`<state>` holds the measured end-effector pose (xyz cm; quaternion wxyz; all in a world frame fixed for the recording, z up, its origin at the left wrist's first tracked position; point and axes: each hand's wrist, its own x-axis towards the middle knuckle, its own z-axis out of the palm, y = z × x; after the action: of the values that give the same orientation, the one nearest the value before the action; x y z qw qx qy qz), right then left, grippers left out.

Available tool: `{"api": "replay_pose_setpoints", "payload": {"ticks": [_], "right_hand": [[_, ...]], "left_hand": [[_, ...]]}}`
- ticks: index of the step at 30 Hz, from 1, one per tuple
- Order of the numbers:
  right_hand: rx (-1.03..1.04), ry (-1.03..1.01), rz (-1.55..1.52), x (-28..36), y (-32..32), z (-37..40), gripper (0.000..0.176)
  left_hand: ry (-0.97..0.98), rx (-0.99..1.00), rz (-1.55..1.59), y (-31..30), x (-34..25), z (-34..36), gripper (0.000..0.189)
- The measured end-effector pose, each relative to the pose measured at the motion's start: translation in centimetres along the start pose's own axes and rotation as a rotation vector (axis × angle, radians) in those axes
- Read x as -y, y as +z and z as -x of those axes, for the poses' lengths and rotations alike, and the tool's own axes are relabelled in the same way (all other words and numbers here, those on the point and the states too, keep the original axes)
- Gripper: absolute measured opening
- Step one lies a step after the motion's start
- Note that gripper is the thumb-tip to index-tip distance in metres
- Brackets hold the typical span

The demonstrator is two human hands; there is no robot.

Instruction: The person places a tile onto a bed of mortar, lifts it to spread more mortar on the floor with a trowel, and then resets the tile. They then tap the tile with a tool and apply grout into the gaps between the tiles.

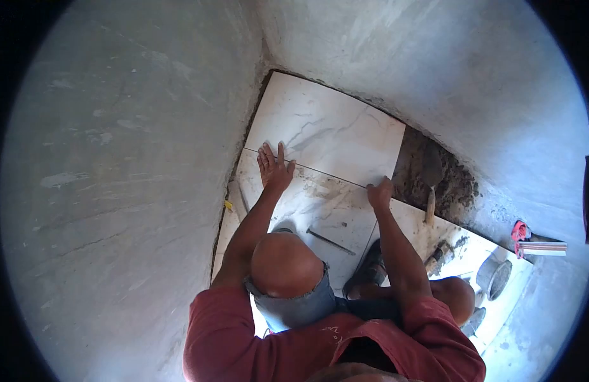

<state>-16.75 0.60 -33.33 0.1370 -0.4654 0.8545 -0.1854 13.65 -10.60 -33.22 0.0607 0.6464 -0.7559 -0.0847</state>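
Observation:
A large white, grey-veined floor tile lies in the corner between two walls. My left hand rests flat, fingers spread, across the joint between this tile and the dirt-smeared white tile nearer me. At the far tile's near right corner, my right hand is closed on the edge, with its thumb pointing left; the curled fingers are partly hidden. Just right of that hand, a trowel with a wooden handle lies with its blade on the dark mortar bed.
A long thin metal rod lies on the near tile. To the right are a dirty hand tool, a metal container and a red cloth by a striped strip. Grey walls enclose the corner.

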Motion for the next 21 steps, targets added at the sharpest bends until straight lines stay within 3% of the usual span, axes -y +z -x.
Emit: {"api": "replay_pose_setpoints", "payload": {"ticks": [1,2,5,8,12,14,21], "right_hand": [[0.120,0.103,-0.042,0.2,-0.6,-0.1,0.058],[-0.029,0.065,0.000,0.5,-0.9,0.3,0.054],[0.022,0.194,-0.142,1.2,-1.9,0.2,0.045],[0.058,0.321,-0.067,1.0,-2.1,0.4,0.046],[0.125,0.325,-0.061,-0.2,-2.2,-0.1,0.047],[0.029,0.240,-0.041,-0.9,-1.9,-0.4,0.043],[0.041,0.432,-0.083,1.3,-2.5,-0.2,0.043]], "left_hand": [[0.001,-0.007,-0.002,-0.1,0.4,-0.3,0.071],[-0.048,0.026,0.055,-0.2,0.7,-0.5,0.073],[-0.125,0.022,0.118,0.1,2.4,-1.8,0.077],[-0.182,-0.067,0.106,-0.3,4.0,-2.5,0.072],[-0.114,-0.153,0.104,0.0,5.8,-2.8,0.064],[-0.102,-0.136,0.209,0.3,6.8,-3.0,0.055],[-0.021,-0.112,0.375,1.4,8.7,-3.6,0.051]]}}
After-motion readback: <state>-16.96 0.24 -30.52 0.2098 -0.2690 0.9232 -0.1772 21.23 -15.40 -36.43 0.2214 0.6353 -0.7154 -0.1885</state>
